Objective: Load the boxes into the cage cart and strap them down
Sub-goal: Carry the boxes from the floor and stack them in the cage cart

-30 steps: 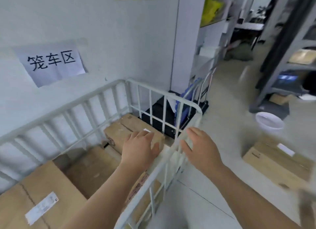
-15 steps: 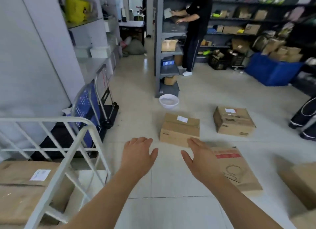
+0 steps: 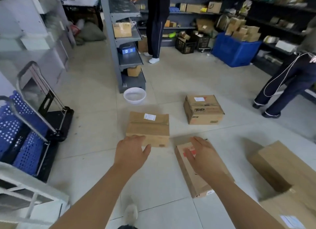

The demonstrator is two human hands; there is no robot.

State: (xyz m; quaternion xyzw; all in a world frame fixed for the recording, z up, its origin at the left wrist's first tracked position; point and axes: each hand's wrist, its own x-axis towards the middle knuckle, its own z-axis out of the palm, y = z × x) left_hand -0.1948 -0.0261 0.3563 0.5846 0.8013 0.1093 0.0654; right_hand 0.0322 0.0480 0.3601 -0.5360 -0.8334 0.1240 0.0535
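Over the floor (image 3: pixel 95 126), your left hand (image 3: pixel 131 153) and right hand (image 3: pixel 203 158) hover empty, fingers loosely spread; the plain box (image 3: pixel 147 129) sits closer than before, the cage cart (image 3: pixel 30 184) nearly out of view.

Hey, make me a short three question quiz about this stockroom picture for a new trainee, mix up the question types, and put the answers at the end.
1. True or false: the left hand is carrying a box.
2. What stands on the floor just beyond the labelled box? A) a white basin B) a red bucket C) a stool
3. Fill in: in the head view, the flat red-marked box lies partly under the ___ hand.
Key: 1 false, it is open and empty; 2 A; 3 the right hand.
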